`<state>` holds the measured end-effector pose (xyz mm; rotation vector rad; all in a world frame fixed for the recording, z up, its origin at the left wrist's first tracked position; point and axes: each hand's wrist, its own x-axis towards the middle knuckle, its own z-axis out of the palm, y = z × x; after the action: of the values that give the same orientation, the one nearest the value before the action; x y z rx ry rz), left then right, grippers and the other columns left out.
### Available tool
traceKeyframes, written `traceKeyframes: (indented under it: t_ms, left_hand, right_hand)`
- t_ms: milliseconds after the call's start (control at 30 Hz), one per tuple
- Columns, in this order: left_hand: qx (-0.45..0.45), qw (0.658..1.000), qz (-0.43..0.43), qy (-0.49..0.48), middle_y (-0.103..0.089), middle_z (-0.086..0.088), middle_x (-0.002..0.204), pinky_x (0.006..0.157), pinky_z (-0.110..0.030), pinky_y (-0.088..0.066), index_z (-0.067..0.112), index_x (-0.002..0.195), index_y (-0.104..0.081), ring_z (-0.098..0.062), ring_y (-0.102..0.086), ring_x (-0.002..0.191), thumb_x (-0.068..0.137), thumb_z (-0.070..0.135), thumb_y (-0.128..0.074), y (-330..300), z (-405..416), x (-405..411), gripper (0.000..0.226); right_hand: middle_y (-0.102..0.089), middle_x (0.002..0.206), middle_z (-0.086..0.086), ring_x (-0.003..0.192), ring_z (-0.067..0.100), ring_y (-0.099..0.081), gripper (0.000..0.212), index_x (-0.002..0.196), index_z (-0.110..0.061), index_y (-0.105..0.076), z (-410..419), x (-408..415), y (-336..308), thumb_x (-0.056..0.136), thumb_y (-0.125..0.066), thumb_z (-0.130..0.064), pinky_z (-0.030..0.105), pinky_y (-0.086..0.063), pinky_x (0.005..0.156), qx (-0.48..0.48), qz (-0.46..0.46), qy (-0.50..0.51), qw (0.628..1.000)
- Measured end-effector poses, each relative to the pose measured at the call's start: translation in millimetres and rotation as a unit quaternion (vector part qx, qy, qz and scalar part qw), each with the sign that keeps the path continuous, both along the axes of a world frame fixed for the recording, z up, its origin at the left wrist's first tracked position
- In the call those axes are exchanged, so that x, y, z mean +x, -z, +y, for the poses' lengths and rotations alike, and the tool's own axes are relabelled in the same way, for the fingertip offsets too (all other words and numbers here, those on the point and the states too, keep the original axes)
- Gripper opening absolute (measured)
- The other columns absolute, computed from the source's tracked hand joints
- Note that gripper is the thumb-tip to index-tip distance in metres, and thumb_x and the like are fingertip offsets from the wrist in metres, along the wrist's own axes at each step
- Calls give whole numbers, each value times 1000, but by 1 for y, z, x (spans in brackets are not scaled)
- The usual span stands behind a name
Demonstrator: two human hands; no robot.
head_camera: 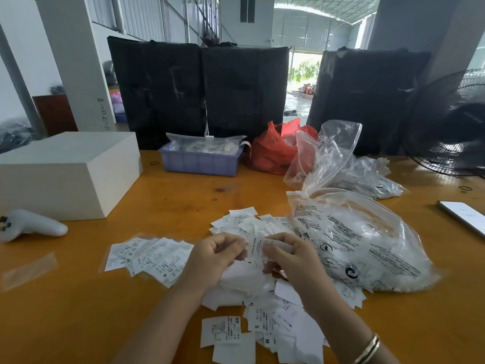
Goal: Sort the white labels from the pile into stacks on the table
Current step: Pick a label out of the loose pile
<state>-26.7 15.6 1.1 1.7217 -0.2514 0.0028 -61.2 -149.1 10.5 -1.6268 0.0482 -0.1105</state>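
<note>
Hands [252, 254] hide much of a white label [258, 246]; its print is unreadable.

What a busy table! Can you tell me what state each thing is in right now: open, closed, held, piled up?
left hand: gripping one label, with the right
right hand: gripping the same label
held label: pinched between both hands
label pile: loose, unsorted
sorted labels: fanned, overlapping
large clear bag: full, lying flat
empty clear bag: open
red bag: knotted at its top
blue tray: filled
phone: screen lit
</note>
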Motion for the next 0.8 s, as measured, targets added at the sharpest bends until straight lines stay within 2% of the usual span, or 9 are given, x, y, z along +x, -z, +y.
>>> traceKeyframes:
  t_ms: [133, 200, 300, 400, 467, 567, 667, 800]
  left_hand:
    - [10, 998, 42, 41, -75, 6, 83, 70, -18, -52, 23, 90, -72, -5, -70, 79, 87, 25, -67, -3, 4, -1, 7]
    - [11, 994, 65, 87, -76, 6, 90, 77, -24, -50, 21, 98, -71, -8, -71, 87, 80, 33, -70, -4, 5, -3, 21]
    - [1, 992, 74, 99, -76, 3, 90, 76, -25, -49, 19, 96, -72, -10, -71, 88, 66, 51, -67, -6, 4, -4, 43]
    - [-26, 996, 75, 50, -76, 3, 84, 70, -23, -48, 20, 87, -75, -8, -71, 81, 65, 50, -65, -4, 2, -3, 39]
    - [-59, 994, 84, 20, -76, 2, 82, 66, -20, -49, 20, 80, -77, -5, -71, 77, 66, 48, -65, -2, 2, -1, 33]
    - [-79, 994, 78, 0, -76, 2, 82, 62, -15, -51, 23, 76, -78, -4, -70, 76, 67, 50, -64, -2, 2, -1, 32]
    - [-48, 997, 62, 12, -76, 3, 80, 61, -11, -51, 22, 82, -77, -3, -69, 74, 68, 52, -62, -3, 1, -2, 36]
    - [25, 999, 26, 35, -74, 13, 75, 58, -9, -48, 29, 83, -74, 3, -66, 70, 73, 48, -63, -4, -1, -4, 24]
  right_hand:
    - [-69, 62, 3, 57, 18, -66, 6, 85, -15, -67, -4, 0, -1, 88, -65, -10, 30, -54, 59, -36, 14, -21, 999]
    - [-71, 65, 4, 60, 18, -68, 7, 85, -14, -67, -6, 1, -1, 88, -65, -9, 27, -55, 58, -38, 10, -21, 999]
    - [-72, 69, 4, 63, 19, -70, 6, 84, -15, -67, -7, 0, -3, 88, -65, -10, 33, -57, 64, -34, -1, -27, 999]
    - [-73, 72, 4, 66, 21, -71, 4, 86, -14, -67, -4, 0, -3, 88, -65, -11, 34, -57, 64, -32, -5, -48, 998]
    - [-73, 72, 4, 67, 20, -72, 3, 88, -13, -67, -4, 0, -3, 88, -65, -10, 27, -57, 58, -32, -2, -55, 998]
    - [-72, 68, 6, 57, 10, -67, 4, 88, -13, -66, -5, -1, -3, 89, -64, -10, 16, -47, 49, -55, 1, -61, 997]
    - [-71, 64, 5, 49, 3, -59, 8, 91, -17, -67, -6, -1, -3, 90, -62, -11, 14, -43, 47, -107, 10, -73, 991]
    - [-71, 67, -1, 56, 9, -65, 13, 94, -23, -64, -5, -1, -3, 88, -65, -12, 18, -49, 53, -156, 14, -77, 985]
